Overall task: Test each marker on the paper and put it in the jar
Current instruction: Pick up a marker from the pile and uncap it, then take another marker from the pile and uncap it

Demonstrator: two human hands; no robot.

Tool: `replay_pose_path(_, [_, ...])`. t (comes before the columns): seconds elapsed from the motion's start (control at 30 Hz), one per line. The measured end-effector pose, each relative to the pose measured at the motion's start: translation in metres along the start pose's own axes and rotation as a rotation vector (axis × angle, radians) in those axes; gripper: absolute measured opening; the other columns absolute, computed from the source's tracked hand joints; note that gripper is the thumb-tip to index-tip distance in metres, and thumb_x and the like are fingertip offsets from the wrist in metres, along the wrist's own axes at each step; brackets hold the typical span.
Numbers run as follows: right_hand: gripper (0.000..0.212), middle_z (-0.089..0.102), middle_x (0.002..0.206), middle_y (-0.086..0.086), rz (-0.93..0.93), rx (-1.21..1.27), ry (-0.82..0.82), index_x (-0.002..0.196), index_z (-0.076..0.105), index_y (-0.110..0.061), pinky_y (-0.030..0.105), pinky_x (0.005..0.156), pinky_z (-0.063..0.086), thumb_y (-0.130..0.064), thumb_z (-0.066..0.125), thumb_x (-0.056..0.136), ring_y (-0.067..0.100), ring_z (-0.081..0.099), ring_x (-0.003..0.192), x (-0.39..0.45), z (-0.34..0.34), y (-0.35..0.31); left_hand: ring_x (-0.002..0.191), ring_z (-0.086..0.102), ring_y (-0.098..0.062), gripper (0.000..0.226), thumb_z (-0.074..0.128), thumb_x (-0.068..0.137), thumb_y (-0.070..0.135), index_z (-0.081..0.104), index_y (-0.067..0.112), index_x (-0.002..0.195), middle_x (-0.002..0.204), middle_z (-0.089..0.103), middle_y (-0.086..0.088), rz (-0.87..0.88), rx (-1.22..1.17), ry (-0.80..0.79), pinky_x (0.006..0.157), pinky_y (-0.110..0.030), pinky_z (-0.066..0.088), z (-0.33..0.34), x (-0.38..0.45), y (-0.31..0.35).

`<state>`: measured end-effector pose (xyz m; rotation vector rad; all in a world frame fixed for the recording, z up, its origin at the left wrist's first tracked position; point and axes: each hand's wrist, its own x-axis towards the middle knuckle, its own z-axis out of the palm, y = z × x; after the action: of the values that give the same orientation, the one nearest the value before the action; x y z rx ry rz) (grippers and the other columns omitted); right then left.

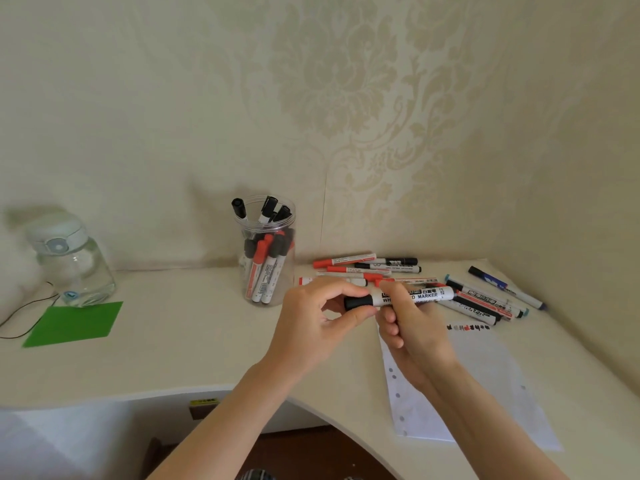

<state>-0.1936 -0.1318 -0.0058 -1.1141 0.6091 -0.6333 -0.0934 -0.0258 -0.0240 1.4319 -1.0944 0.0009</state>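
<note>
Your left hand pinched the black cap while your right hand gripped the barrel of the marker, held level, its long axis running left to right above the paper. The jar stood just behind and left, nearer your left hand.

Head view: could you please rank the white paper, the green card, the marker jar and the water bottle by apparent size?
1. white paper
2. green card, marker jar and water bottle: too alike to rank.
</note>
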Motion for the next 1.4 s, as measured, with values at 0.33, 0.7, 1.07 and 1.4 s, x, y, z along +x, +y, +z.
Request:
replay_pose_path(0.33, [0.039,0.060,0.081,0.001,0.256,0.042,-0.228,0.100,0.068,-0.013,0.013,0.043,0.039,-0.039,0.079,0.073,0.006,0.048,0.055,0.022,0.018,0.020,0.108,0.065,-0.025,0.026,0.072,0.081,0.016,0.068,0.005,0.105,0.105,0.072,-0.012,-0.511,-0.733,0.327,0.091,-0.034,0.052,-0.021,-0.003,-0.010])
replay_pose_path(0.7, [0.029,0.063,0.107,-0.011,-0.480,-1.254,-0.149,0.114,0.066,-0.025,0.022,0.078,0.047,-0.031,0.074,0.087,0.004,0.058,0.088,0.098,-0.004,0.036,0.094,0.070,-0.009,0.033,0.065,0.091,0.006,0.054,0.023,0.116,0.096,0.075,0.000,0.002,-0.046,0.478,0.083,-0.013,0.048,-0.139,0.089,0.033])
replay_pose_path(1.07, [0.038,0.058,0.129,-0.010,-0.489,-1.613,-0.135,0.132,0.057,-0.032,0.033,0.100,0.038,-0.041,0.061,0.095,0.016,0.050,0.126,0.134,-0.023,0.054,0.083,0.067,0.001,0.034,0.064,0.093,0.018,0.054,0.036,0.121,0.088,0.073,0.007,-0.073,0.304,0.315,0.085,-0.019,0.051,-0.119,0.112,-0.012])
replay_pose_path(1.4, [0.032,0.062,0.119,-0.006,-0.615,-1.705,-0.094,0.122,0.065,-0.034,0.038,0.092,0.039,-0.042,0.067,0.090,0.021,0.056,0.116,0.146,-0.017,0.065,0.085,0.062,0.000,0.024,0.069,0.088,0.014,0.070,0.026,0.109,0.093,0.070,0.014,-0.071,0.455,0.232,0.077,-0.001,0.040,-0.121,0.106,-0.017])
